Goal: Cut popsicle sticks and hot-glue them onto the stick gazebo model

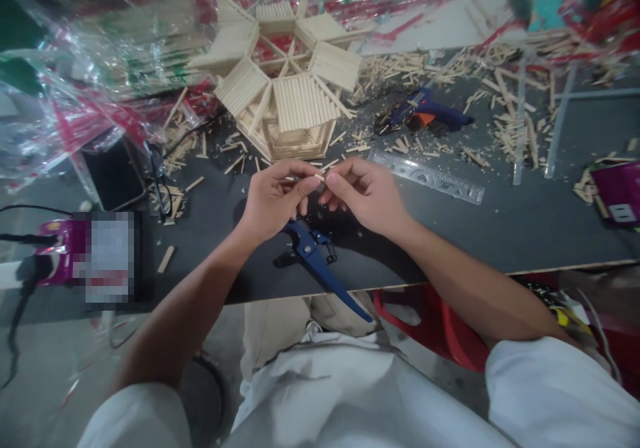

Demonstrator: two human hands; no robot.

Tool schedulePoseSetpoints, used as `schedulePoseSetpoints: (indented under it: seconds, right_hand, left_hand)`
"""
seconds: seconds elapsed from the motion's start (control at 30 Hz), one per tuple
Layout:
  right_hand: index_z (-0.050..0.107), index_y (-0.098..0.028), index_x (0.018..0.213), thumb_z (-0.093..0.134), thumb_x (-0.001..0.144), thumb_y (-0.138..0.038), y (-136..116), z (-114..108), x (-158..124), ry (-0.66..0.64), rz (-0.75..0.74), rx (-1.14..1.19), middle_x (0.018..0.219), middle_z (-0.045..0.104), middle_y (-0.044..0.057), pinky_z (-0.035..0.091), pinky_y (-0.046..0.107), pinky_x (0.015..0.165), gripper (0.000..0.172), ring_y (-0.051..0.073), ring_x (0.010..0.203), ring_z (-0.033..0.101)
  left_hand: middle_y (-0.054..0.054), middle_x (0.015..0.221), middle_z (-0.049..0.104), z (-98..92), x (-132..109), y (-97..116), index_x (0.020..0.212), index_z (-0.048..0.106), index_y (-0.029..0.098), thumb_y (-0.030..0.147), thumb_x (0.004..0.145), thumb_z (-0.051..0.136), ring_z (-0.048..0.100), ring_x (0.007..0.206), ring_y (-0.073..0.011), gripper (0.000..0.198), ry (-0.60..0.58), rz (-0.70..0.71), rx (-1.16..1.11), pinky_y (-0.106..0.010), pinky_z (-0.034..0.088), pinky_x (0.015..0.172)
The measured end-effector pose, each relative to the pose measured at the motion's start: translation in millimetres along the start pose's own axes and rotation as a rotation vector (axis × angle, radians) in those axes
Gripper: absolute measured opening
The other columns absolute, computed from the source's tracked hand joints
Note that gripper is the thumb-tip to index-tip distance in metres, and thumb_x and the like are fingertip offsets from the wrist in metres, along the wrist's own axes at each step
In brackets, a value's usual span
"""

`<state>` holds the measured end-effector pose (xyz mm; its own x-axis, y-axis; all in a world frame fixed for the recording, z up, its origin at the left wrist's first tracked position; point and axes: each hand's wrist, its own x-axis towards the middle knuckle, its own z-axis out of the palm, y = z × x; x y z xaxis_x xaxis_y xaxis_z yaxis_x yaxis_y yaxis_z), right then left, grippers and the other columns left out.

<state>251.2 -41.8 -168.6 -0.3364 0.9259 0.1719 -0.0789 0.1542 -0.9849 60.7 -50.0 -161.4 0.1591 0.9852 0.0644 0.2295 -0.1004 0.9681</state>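
Observation:
My left hand [277,200] is closed in a pinch, thumb against forefinger, on a short piece of wooden stick [319,177]. My right hand [367,195] meets it from the other side, its thumb and forefinger pinched at the same small piece. Below the hands lies a blue-handled cutter [313,255], its handle sticking out past the table edge; its head is partly hidden by my left hand. Just beyond the hands stands a star-shaped model built of wooden sticks [305,101], with slatted panels around an open hexagonal centre.
A blue glue gun [435,111] lies at right behind a clear ruler [427,178]. Stick offcuts [515,121] and clear glue sticks [560,125] lie further right. At left are a phone [113,171], plastic wrapping [75,101] and a purple power strip [55,251] with cables.

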Motion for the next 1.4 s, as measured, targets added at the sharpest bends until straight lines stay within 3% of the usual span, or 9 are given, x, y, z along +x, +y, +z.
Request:
schedulePoseSetpoints:
  seconds: [0.23,0.4,0.53,0.63,0.7,0.77,0.83,1.17,1.4]
  right_hand:
    - [0.063,-0.019,0.084,0.072,0.088,-0.064,-3.2,4.5,-2.7,-0.017,0.057,-0.029,0.07,0.072,0.001,0.049,0.022,0.052,0.046,0.009,0.055,0.061]
    - [0.064,-0.019,0.095,0.065,0.095,-0.061,-6.0,-3.2,-3.6,0.019,0.003,-0.319,0.083,0.072,0.002,0.051,0.028,0.066,0.041,0.013,0.067,0.061]
    - [0.064,-0.017,0.105,0.043,0.105,-0.051,-28.9,-4.7,-20.2,-0.142,0.001,-0.765,0.102,0.071,0.012,0.054,0.039,0.084,0.04,0.024,0.092,0.066]
    - [0.06,-0.008,0.13,0.037,0.106,-0.056,-42.7,7.3,-50.2,-0.299,0.022,-1.084,0.128,0.063,0.025,0.051,0.056,0.099,0.058,0.038,0.116,0.062]
    - [0.047,0.001,0.147,0.049,0.096,-0.072,-43.8,17.6,-71.5,-0.388,-0.035,-1.203,0.149,0.047,0.033,0.045,0.063,0.108,0.088,0.046,0.135,0.05]
    - [0.038,0.008,0.152,0.067,0.082,-0.077,-40.5,25.9,-87.3,-0.428,-0.079,-1.297,0.157,0.035,0.038,0.037,0.066,0.117,0.114,0.051,0.145,0.039]
    - [0.035,0.01,0.154,0.081,0.075,-0.069,-36.7,30.6,-95.4,-0.435,-0.067,-1.368,0.156,0.036,0.039,0.033,0.065,0.121,0.121,0.052,0.145,0.038]
    - [0.052,0.009,0.145,0.07,0.093,-0.029,-48.7,17.9,-97.0,-0.47,-0.035,-1.51,0.13,0.062,0.032,0.054,0.057,0.096,0.066,0.043,0.113,0.063]
    - [0.055,-0.014,0.141,0.035,0.107,-0.043,-72.6,-26.4,-98.2,-0.306,0.348,-1.13,0.116,0.069,0.016,0.057,0.044,0.087,0.049,0.03,0.098,0.069]
  left_hand:
    - [-0.008,0.111,0.074,-1.9,4.8,-5.2,0.091,0.08,0.019,0.049,0.076,0.088,0.059,0.053,-0.0043,0.035,-0.074,0.066,-0.21,-0.02,0.048,0.045]
    - [-0.009,0.098,0.079,-1.2,7.0,-7.1,0.088,0.068,0.016,0.05,0.082,0.084,0.073,0.078,-0.0144,0.038,-0.032,0.021,-0.344,-0.022,0.058,0.063]
    - [-0.006,0.087,0.078,-4.0,7.5,-5.1,0.099,0.064,0.018,0.055,0.082,0.082,0.076,0.077,-0.0173,0.044,-0.055,-0.048,-0.432,-0.024,0.058,0.06]
    - [-0.005,0.083,0.076,-5.1,6.2,-1.2,0.103,0.071,0.015,0.055,0.078,0.086,0.072,0.065,-0.0138,0.049,-0.101,-0.086,-0.469,-0.022,0.055,0.054]
    - [-0.005,0.081,0.075,-4.8,4.6,1.5,0.102,0.075,0.013,0.053,0.076,0.087,0.068,0.061,-0.011,0.049,-0.115,-0.108,-0.458,-0.021,0.054,0.053]
    - [-0.006,0.081,0.075,-4.1,2.9,3.2,0.099,0.077,0.011,0.051,0.076,0.088,0.066,0.061,-0.0098,0.047,-0.151,-0.138,-0.445,-0.021,0.053,0.054]
    - [-0.006,0.082,0.075,-3.8,1.6,4.0,0.096,0.078,0.011,0.05,0.077,0.088,0.065,0.063,-0.0096,0.045,-0.202,-0.157,-0.448,-0.021,0.052,0.055]
    - [0.001,0.071,0.062,-13.1,1.8,8.0,0.106,0.073,0.016,0.055,0.086,0.078,0.052,0.053,-0.0058,0.044,-0.295,-0.196,-0.424,-0.017,0.04,0.045]
    - [0.0,0.066,0.059,-11.8,2.3,12.4,0.084,0.069,0.014,0.048,0.095,0.068,0.043,0.051,-0.0053,0.036,-0.168,-0.101,-0.204,-0.019,0.037,0.047]
